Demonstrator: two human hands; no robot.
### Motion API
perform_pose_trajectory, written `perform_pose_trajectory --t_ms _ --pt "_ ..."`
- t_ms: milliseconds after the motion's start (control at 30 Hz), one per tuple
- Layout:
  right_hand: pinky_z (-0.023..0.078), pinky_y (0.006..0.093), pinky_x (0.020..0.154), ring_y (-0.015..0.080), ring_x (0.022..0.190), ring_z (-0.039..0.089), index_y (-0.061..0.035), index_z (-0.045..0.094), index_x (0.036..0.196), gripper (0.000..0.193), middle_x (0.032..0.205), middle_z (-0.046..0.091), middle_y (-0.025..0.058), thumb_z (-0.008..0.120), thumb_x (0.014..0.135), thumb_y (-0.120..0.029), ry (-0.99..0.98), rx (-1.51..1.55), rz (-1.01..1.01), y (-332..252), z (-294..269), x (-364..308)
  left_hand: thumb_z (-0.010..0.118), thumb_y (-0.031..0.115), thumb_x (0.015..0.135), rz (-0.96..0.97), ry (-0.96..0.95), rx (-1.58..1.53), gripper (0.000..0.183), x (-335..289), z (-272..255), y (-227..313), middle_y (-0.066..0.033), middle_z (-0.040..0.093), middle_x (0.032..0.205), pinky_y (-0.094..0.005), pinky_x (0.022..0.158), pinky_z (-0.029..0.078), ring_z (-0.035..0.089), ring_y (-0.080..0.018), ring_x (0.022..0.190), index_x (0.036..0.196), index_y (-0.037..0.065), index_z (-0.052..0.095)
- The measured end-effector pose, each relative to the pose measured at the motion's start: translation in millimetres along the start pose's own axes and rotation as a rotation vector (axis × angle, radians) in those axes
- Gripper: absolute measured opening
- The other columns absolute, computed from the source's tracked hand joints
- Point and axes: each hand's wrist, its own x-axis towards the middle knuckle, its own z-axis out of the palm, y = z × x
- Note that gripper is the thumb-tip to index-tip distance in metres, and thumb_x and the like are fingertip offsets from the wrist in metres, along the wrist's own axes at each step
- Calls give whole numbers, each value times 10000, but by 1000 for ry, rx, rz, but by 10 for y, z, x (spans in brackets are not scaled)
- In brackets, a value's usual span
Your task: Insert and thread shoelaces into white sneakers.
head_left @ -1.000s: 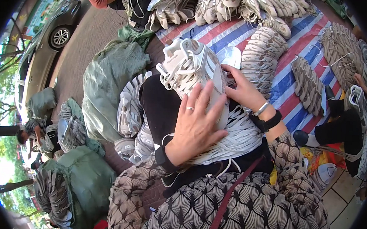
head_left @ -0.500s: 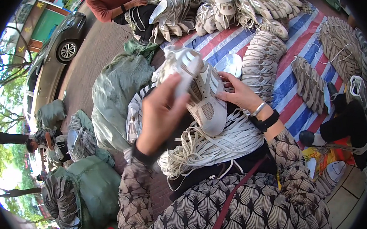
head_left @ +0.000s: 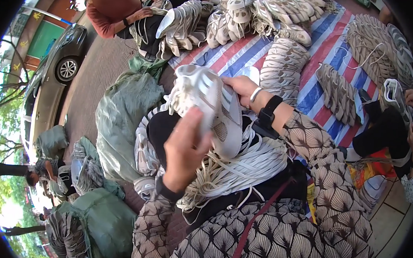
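Note:
Two white-and-beige sneaker uppers (head_left: 228, 125) are held side by side in front of me, toes pointing down. My right hand (head_left: 244, 90) pinches their upper end, with a silver bracelet and a black band at the wrist. Around the toe of the left upper, my left hand (head_left: 184, 149) has its thumb and fingers, slightly blurred; its palm side is hidden. Loose white laces dangle at that upper's left side. Under the uppers a thick bundle of white shoelaces (head_left: 244, 172) lies across my lap.
Stacked uppers (head_left: 282, 69) rest on the striped plastic sheet (head_left: 310, 88) ahead. A green sack (head_left: 123, 118) stands at my left. Another person (head_left: 112, 9) sits far left beside more uppers; someone sits at the right edge (head_left: 391, 130). A car (head_left: 52, 80) is parked beyond.
My left hand has moved down along the left upper. The uppers have shifted slightly left and turned, and my right hand has moved left with them. The view has shifted a little.

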Motion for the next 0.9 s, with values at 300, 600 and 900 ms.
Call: perform_pose_trajectory --t_ms 300,600,900 --pt "478 327 646 184 667 607 -5 643 818 230 691 624 45 537 854 -205 152 418 -712 -628 -128 259 602 76 890 -637 765 -863 289 161 -654 -1027 -18 630 924 -196 684 472 571 -65 782 1151 -46 578" --pt "387 293 447 148 524 445 -75 548 790 162 620 489 21 439 851 -179 -533 1393 -131 -593 -598 636 655 32 759 -17 195 27 428 183 -13 -455 -195 606 1150 -364 901 484 611 -309 1050 1172 -22 558" --pt "465 407 824 374 970 593 11 583 1057 262 1002 618 247 482 901 -173 349 -965 -601 -174 -64 434 641 164 788 307 -235 205 365 -147 347 12 -143 567 1176 -409 949 447 512 -294 1184 1107 9 554"
